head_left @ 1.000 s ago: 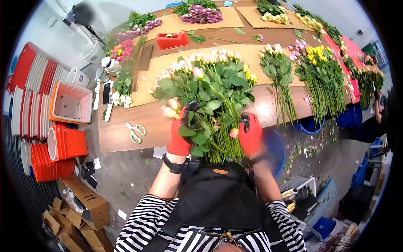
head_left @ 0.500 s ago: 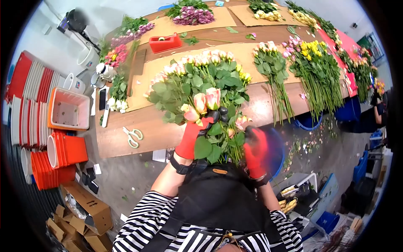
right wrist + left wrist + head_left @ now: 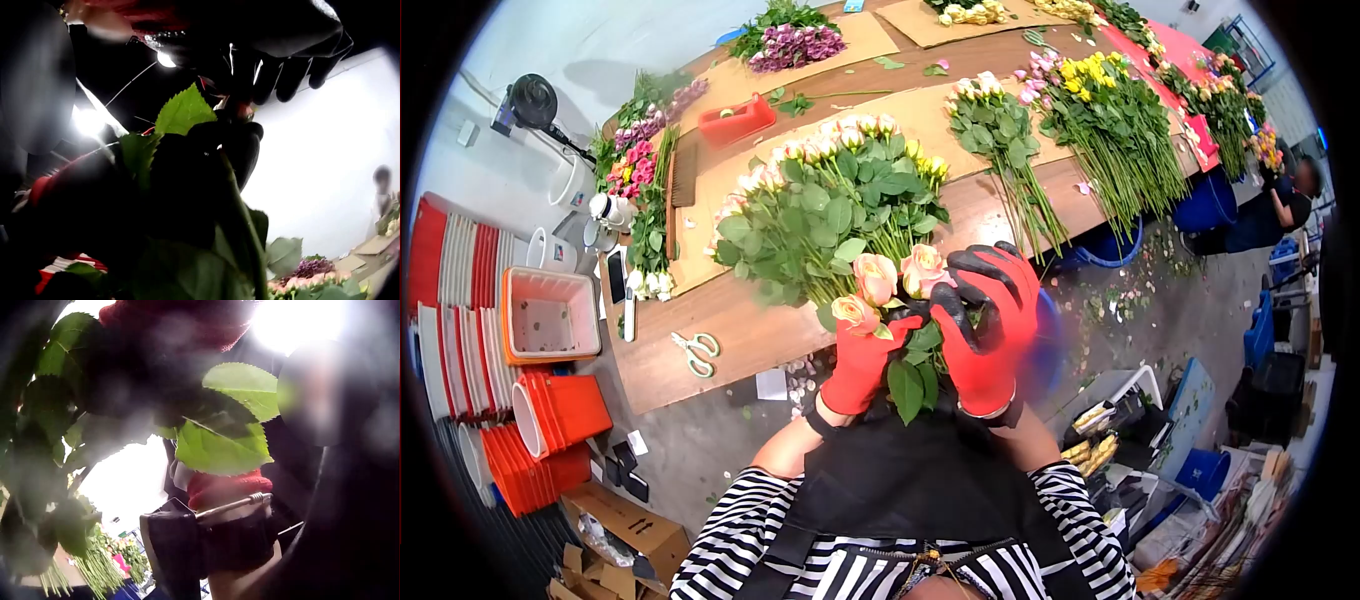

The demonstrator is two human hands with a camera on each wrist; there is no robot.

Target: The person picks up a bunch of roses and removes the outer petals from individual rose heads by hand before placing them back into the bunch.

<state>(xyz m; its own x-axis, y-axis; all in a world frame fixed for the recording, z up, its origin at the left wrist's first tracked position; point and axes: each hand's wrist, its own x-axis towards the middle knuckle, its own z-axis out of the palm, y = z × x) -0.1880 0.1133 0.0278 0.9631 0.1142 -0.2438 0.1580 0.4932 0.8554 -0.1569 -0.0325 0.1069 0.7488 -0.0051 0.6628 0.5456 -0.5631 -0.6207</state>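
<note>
My left hand (image 3: 865, 365), in a red glove with black fingers, grips a small bunch of peach roses (image 3: 875, 279) low by the blooms. Green leaves (image 3: 907, 388) hang below that grip. Close beside it my right hand (image 3: 992, 325), gloved alike, reaches over the bunch with fingers spread and slightly bent, fingertips right at the rightmost bloom (image 3: 924, 270). In the right wrist view a green stem (image 3: 247, 225) runs down from the dark gloved fingers. Leaves (image 3: 225, 447) cover much of the left wrist view, and the lower stems are hidden.
Before me a large pile of peach roses (image 3: 830, 200) lies on the wooden table (image 3: 650, 365). Scissors (image 3: 695, 353) rest near its left corner. Yellow flowers (image 3: 1092, 75) lie to the right, orange bins (image 3: 560, 415) stand at left, and another person (image 3: 1285, 205) stands far right.
The right hand has come in from the right side to the bunch. The left hand has gathered roses upright and turned their blooms upward. The head view has swung to the right.
</note>
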